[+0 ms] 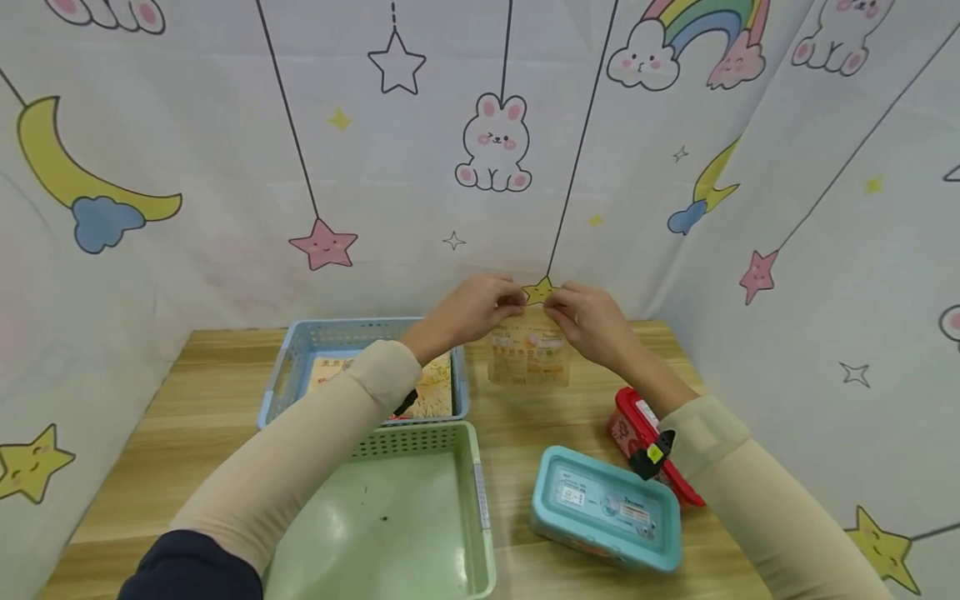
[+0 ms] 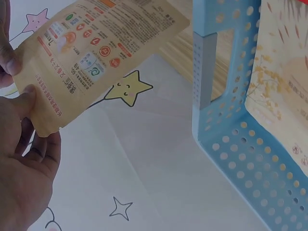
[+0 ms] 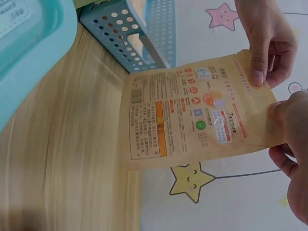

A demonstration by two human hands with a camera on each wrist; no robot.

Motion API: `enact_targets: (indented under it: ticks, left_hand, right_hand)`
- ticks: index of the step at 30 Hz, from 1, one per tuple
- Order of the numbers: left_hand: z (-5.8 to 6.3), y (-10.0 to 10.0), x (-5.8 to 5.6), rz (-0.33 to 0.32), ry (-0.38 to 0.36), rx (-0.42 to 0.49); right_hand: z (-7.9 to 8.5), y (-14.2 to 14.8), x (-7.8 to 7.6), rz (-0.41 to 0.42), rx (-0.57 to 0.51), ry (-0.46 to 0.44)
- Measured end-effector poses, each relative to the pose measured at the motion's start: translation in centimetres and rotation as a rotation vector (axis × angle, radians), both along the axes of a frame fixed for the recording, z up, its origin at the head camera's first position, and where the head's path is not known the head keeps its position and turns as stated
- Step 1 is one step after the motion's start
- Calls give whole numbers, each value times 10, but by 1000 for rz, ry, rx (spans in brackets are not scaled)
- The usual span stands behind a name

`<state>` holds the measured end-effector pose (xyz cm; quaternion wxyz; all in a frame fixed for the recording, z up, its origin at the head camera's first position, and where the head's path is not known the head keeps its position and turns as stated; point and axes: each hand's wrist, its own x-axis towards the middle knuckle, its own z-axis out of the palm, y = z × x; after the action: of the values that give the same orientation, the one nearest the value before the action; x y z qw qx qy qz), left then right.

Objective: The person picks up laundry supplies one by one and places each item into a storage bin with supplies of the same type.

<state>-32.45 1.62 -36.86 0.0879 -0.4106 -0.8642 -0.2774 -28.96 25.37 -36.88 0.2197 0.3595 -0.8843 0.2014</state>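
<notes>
A tan printed pouch (image 1: 529, 352) hangs upright over the table, its printed side showing in all three views. My left hand (image 1: 486, 305) pinches one corner of its top edge between thumb and fingers. At the opposite top corner, my right hand (image 1: 592, 323) pinches it the same way. In the left wrist view the left thumb lies flat on the face of the pouch (image 2: 91, 57). From the right wrist view both hands show along the top edge of the pouch (image 3: 192, 110), the left hand (image 3: 270, 41) at the far corner and the right hand (image 3: 294, 139) at the near one.
Left of the pouch stands a blue perforated basket (image 1: 279, 379) holding printed packages (image 1: 433, 390). Nearer lies a green basket (image 1: 375, 533). A teal lidded box (image 1: 607, 508) and a red-lidded box (image 1: 626, 425) sit to the right, under my right forearm. A patterned cloth (image 1: 420, 167) hangs behind.
</notes>
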Motion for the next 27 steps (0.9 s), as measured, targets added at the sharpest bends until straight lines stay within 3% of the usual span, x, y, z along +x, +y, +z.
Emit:
enact_targets:
  ticks: [9,27]
  left_hand:
    - [12,-14,2,-6,19,0]
    - [26,-49,-1,18,-96,84]
  right_hand:
    - [10,-12,1,21,-13,36]
    - [18,-35,-1,-1,-153,89]
